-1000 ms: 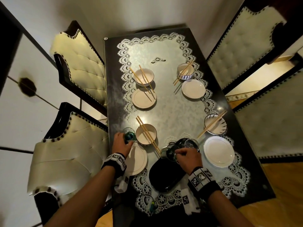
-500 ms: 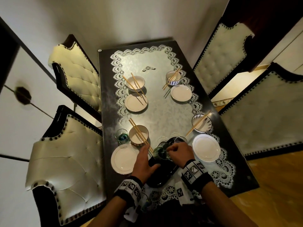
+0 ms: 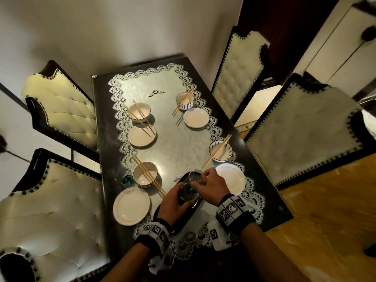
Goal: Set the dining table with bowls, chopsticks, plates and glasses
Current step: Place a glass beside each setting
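My left hand (image 3: 176, 204) grips a clear glass with a blue-green base (image 3: 188, 191) over the black tray (image 3: 195, 206) at the near end of the table. My right hand (image 3: 211, 183) pinches the rim of another glass (image 3: 194, 176) at the tray's far end. A third glass (image 3: 127, 181) stands at the near left setting, beside a bowl (image 3: 145, 176) with chopsticks (image 3: 149, 176) across it and a white plate (image 3: 131, 207). Three more settings of bowl, chopsticks and plate lie on the lace cloth (image 3: 173, 147).
Four cream tufted chairs stand around the dark table (image 3: 101, 159), two on the left (image 3: 61, 110) and two on the right (image 3: 301, 135). The near right plate (image 3: 231, 179) lies just beside my right hand. Wooden floor shows at the right.
My left hand left the glass at the near left setting, came to the tray and took hold of a glass there. My right hand stayed on the glasses at the tray.
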The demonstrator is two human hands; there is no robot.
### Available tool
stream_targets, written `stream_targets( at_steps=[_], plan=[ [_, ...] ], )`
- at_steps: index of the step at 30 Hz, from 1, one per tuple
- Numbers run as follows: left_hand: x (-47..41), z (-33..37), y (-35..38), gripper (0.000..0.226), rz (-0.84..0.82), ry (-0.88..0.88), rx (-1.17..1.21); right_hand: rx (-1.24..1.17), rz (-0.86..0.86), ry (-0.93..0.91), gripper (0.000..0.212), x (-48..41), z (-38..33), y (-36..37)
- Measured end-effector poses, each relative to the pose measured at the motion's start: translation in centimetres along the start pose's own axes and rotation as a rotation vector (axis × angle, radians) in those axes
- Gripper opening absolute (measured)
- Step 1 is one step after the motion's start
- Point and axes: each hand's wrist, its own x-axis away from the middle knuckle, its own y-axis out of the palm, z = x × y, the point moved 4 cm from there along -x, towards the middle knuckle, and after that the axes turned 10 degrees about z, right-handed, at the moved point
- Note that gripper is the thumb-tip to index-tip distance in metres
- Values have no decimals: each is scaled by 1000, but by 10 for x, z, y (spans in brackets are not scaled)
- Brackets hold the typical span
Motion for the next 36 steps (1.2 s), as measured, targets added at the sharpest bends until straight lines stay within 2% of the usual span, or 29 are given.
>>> stream_targets(
  at_steps=[3, 5, 9, 13, 18, 23, 25, 30, 36],
  plan=[
    [-8, -1, -16, 51, 31, -9, 19, 8, -114, -40, 90, -4, -19, 13],
    [-14, -5, -29, 56, 39, -19, 3, 92, -157, -102, 104, -7, -32, 27],
    [-35, -6, -53, 65, 66, -19, -53, 101, -85, -159, 89, -22, -58, 39],
    [-49, -4, -62, 61, 81, -32, -76, 61, -29, -103, 84, -40, -63, 32],
    [-64, -18, -91, 65, 132, -104, -163, 40, 206, 8, 77, -72, -61, 5],
    [-92, -14, -121, 41, 167, -16, -286, 66, 382, 70, 79, -110, -68, -23],
    [-100, -23, -127, 41, 128, -2, -300, 85, 411, 83, 79, -121, -67, -26],
    [-108, -49, -137, 60, 91, -67, -313, 84, 436, 94, 80, -145, -67, -25],
    [-127, -57, -147, 56, 108, -64, -322, 42, 469, 109, 82, -175, -77, -22]
  ],
)
